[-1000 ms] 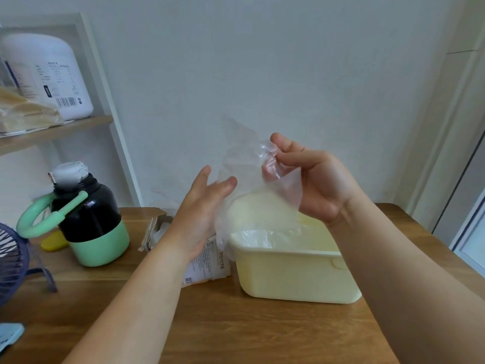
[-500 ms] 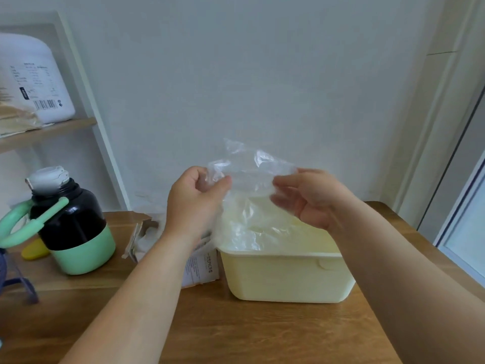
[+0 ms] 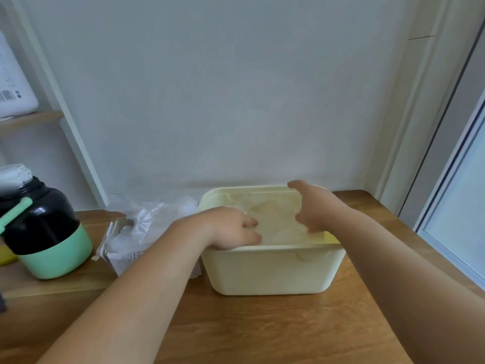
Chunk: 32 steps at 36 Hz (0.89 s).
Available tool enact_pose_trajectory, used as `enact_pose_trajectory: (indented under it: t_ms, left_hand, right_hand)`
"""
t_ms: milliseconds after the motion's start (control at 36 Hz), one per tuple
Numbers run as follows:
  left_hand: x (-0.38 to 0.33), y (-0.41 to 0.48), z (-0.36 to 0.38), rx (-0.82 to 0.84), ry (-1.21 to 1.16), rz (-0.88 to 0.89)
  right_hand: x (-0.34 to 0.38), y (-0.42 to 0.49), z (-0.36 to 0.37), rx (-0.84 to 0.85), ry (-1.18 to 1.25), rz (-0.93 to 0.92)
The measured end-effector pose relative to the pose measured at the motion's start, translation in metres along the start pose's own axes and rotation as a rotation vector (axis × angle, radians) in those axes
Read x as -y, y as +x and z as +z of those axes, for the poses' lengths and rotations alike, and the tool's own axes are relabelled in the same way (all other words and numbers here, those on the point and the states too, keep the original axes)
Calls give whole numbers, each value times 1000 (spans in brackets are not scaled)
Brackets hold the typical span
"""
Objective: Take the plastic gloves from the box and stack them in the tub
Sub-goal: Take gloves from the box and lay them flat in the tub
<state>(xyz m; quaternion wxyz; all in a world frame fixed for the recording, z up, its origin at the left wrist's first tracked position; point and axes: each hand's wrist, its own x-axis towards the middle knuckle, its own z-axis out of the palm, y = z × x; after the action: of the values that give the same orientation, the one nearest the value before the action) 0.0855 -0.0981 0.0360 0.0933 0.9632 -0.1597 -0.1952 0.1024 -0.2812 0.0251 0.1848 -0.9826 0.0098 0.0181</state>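
so, left hand (image 3: 231,228) and right hand (image 3: 313,210) inside tub (image 3: 270,271), long axis left-right

No wording can be read: the white plastic jug (image 3: 13,82) on the wooden shelf (image 3: 31,119) bears a barcode (image 3: 6,95) and blurred small print, and the opened white cardboard box (image 3: 126,258) shows only blurred dark lettering.

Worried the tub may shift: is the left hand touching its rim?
Cannot tell: in the head view the left hand overlaps the rim of the tub, hiding any gap.
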Motion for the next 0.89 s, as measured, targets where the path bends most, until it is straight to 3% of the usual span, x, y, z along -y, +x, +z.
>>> enact_pose_trajectory:
  t_ms: [167,361,444,611,722,889]
  left_hand:
    - [-11,12,-6,191,207,-25]
    - [-18,19,3,286,270,10]
    - [-11,22,7,133,162,30]
    - [6,11,-5,-361,-130,172]
    - [24,-14,-16,-632,-379,222]
    - [67,-40,-12,-922,-492,59]
  right_hand:
    - [2,-3,1,120,-315,-5]
    - [3,-6,3,305,-344,18]
    - [5,-8,-2,296,-314,50]
    - [14,-4,-7,-12,-249,7]
    - [42,-9,-6,-116,50,-154]
    - [84,-17,13,-65,462,-306]
